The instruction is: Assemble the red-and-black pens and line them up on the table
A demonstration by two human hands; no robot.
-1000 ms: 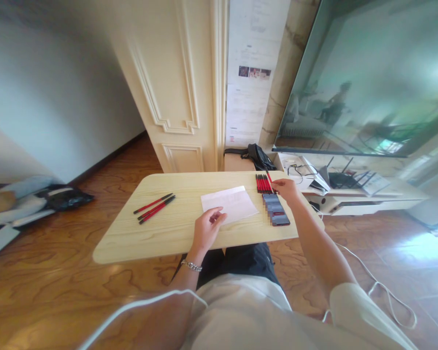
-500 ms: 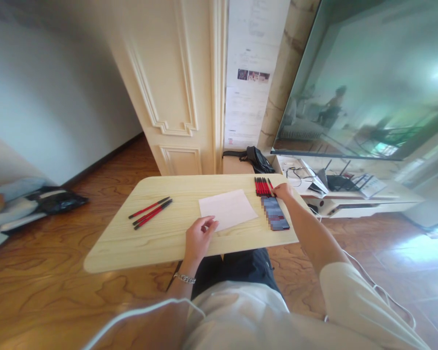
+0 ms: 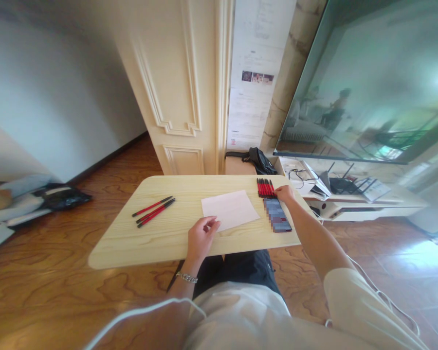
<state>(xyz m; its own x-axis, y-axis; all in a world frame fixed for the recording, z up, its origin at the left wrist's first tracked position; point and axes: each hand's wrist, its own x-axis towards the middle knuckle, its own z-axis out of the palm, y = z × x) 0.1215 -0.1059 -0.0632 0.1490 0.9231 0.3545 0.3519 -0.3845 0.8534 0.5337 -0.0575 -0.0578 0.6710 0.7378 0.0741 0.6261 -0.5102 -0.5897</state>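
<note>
On the pale wooden table (image 3: 113, 245), my right hand (image 3: 285, 193) pinches the lower end of the rightmost red-and-black pen (image 3: 272, 186). Beside that pen stands a close row of several similar pens (image 3: 264, 187), black tips pointing away from me. Just below the row lies a phone (image 3: 278, 216), its screen pixelated. My left hand (image 3: 203, 234) rests loosely curled at the lower left edge of a blank white sheet of paper (image 3: 231, 209), with no object visible in it. Three more red-and-black pens (image 3: 155, 210) lie slanted on the table's left part.
Past the table's far right edge are a black bag (image 3: 259, 160) and a low white cabinet (image 3: 354, 204) with a black router (image 3: 345, 184). A large dark screen (image 3: 357, 87) hangs above. A white cable (image 3: 142, 308) crosses near my left forearm.
The rightmost pen, earlier tilted and slightly apart, now lies up against the row, with my right hand still at its lower end. My left hand stays by the paper. The view has shifted slightly.
</note>
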